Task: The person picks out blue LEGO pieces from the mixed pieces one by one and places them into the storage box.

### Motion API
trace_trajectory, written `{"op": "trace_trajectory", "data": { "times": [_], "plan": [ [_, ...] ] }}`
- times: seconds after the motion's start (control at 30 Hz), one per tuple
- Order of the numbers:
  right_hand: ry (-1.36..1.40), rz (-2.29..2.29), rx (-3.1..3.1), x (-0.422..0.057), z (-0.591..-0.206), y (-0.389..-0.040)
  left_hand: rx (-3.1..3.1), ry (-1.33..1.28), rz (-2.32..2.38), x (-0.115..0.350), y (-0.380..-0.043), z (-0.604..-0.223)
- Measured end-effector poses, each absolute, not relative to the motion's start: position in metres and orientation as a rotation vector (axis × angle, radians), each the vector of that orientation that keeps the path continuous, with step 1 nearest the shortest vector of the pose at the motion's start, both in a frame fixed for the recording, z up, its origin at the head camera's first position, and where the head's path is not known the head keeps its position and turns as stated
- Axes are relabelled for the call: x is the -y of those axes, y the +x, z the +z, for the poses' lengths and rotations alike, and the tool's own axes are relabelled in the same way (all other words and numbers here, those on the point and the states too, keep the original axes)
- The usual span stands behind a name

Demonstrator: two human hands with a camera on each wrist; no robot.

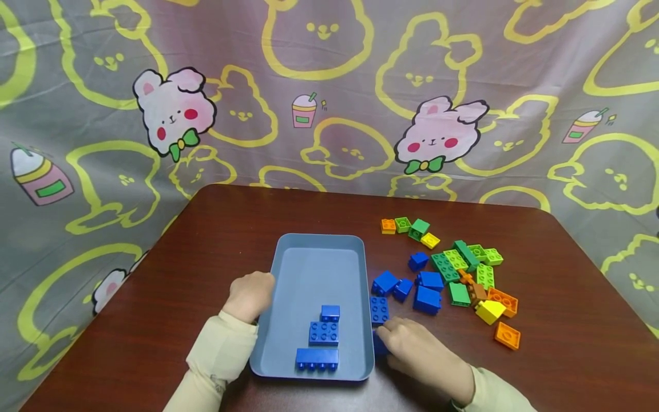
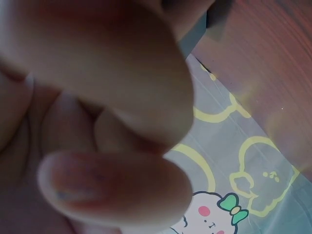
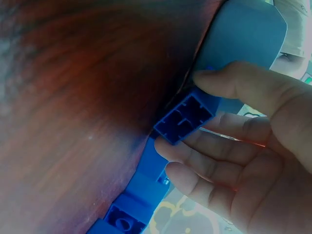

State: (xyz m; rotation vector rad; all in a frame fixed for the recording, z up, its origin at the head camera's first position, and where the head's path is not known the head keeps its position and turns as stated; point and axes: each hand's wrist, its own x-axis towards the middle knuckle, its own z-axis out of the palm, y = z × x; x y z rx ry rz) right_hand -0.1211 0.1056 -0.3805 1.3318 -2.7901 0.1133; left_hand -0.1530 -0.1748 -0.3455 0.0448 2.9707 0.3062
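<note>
In the head view a grey-blue tray [image 1: 321, 286] lies on the table with three blue toy bricks inside: a small one [image 1: 330, 313], a six-stud one [image 1: 324, 333] and a long one [image 1: 317, 359] on its side. My left hand [image 1: 250, 296] is beside the tray's left rim. Its fingers [image 2: 97, 63] look curled in the left wrist view, and nothing shows between them. Just outside the tray's right rim, my right hand [image 1: 417, 349] grips a blue brick [image 3: 187, 117] between thumb and fingers. The hollow underside of that brick faces the right wrist camera.
More blue bricks lie right of the tray, including a studded one [image 1: 380, 309] and a tilted one [image 1: 427, 300]. Farther right are mixed green, yellow and orange bricks [image 1: 507, 336]. The dark wooden table [image 1: 221, 229] ends at a patterned curtain [image 1: 355, 103].
</note>
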Motion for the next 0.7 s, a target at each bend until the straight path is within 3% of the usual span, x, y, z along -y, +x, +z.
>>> {"op": "trace_trajectory", "data": {
  "times": [0.7],
  "plan": [
    [1.250,0.143,2.609,-0.112,-0.368,-0.122,-2.955,0.026,0.306,0.175,-0.153,-0.345]
  ]
}}
